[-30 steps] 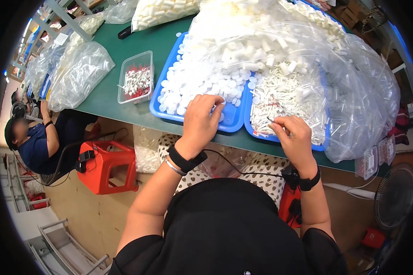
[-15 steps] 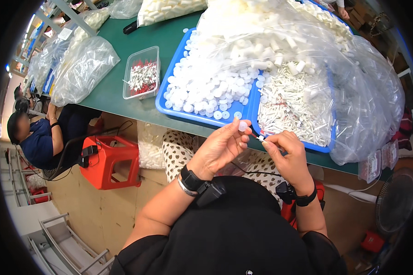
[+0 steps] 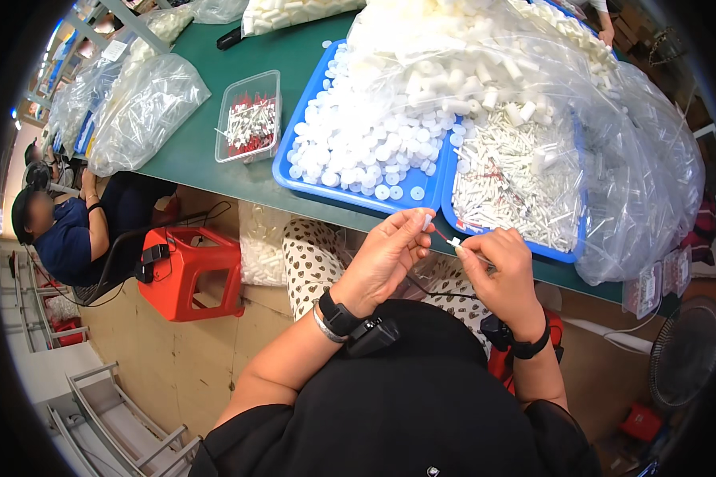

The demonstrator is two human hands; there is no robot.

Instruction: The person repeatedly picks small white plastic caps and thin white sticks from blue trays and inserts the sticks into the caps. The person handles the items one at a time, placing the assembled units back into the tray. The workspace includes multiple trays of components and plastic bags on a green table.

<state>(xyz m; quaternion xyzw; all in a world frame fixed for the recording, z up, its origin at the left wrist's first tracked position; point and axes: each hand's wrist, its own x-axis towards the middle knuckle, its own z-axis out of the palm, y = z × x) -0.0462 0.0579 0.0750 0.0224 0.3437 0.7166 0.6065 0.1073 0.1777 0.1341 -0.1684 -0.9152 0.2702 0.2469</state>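
Just over the table's near edge, my left hand [image 3: 386, 261] pinches a small translucent white disc [image 3: 428, 222] between thumb and fingertips. Close on its right, my right hand [image 3: 501, 272] is closed on a thin white part with a red wire [image 3: 453, 242]; the wire runs to the disc. Whether it passes through the disc is too small to tell. Beyond my left hand, a blue tray [image 3: 310, 188] holds a heap of similar discs. Beyond my right hand, a second blue tray [image 3: 525, 250] holds many slim white parts with bits of red.
A clear bag of white cylinders [image 3: 485, 60] spreads over both trays. Left of them stand a clear plastic box [image 3: 248, 155] of red-and-white parts and a plastic bag [image 3: 155, 111]. A red stool [image 3: 187, 274] and a seated person [image 3: 68, 246] are at left; a fan [image 3: 684, 350] is at right.
The disc in my left hand has turned from nearly face-on to more edge-on, with my fingers closing over it. My right hand remains beside it. The view has shifted slightly.
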